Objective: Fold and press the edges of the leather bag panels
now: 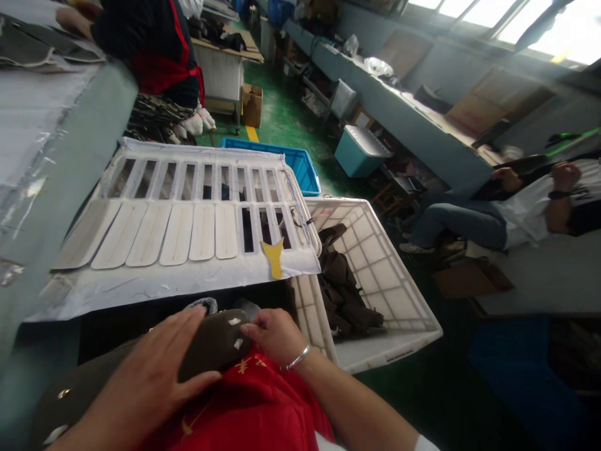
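L hand (145, 363) open on long dark olive-grey fabric piece (213, 341), R hand (278, 338) pinching its far-end edge.
L palm down, fingers extended, thumb well out; R narrow, fingertips closed on edge nr 2 small white patches (236, 333), silver metal bracelet (299, 357) on wrist. Piece lies lengthwise over/beside shiny red cloth apron (263, 407), in front of white slotted plastic panel (183, 194) & left of white plastic lattice crate (389, 269) w/ dark pieces (345, 294) inside; rounded end, gold-coloured metal fitting (64, 394) at near end. On panel: 6 off-white oblong pads (176, 235), yellow forked piece (274, 258). Gold characters on apron partly folded, can't read; dark lettering on crate rim too small/blurred.
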Action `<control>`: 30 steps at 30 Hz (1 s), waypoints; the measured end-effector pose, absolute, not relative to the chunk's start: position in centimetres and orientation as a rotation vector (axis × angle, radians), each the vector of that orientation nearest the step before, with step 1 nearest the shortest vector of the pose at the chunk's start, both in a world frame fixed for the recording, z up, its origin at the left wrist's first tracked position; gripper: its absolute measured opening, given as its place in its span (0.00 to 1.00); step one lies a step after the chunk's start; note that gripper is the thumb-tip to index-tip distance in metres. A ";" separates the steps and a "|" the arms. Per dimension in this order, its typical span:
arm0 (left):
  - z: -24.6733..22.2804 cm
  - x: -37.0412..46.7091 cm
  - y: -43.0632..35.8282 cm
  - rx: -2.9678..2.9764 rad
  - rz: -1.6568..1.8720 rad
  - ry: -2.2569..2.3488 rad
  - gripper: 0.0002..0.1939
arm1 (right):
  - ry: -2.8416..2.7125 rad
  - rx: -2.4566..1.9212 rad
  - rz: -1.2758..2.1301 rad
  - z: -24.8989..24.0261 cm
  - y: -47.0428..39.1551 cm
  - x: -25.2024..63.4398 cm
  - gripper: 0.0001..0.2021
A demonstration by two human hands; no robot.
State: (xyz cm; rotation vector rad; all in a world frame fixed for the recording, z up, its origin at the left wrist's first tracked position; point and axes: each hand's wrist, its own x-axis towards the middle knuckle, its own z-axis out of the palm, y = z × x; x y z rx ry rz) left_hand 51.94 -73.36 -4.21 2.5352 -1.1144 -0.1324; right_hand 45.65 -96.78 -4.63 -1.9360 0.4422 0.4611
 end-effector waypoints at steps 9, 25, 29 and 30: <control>-5.9 51.9 -78.6 2.515 -0.142 -1.282 0.38 | 0.433 -2.085 0.378 -4.8 -97.0 45.8 0.12; -5.6 52.1 -79.3 2.473 -0.234 -1.261 0.28 | 0.457 -1.926 0.516 -5.2 -97.1 46.0 0.14; -5.5 52.1 -79.3 2.466 -0.224 -1.246 0.30 | 0.472 -1.909 0.513 -5.0 -96.9 45.8 0.15; -5.4 52.1 -79.4 2.464 -0.234 -1.239 0.29 | 0.472 -1.937 0.491 -4.8 -96.9 45.8 0.15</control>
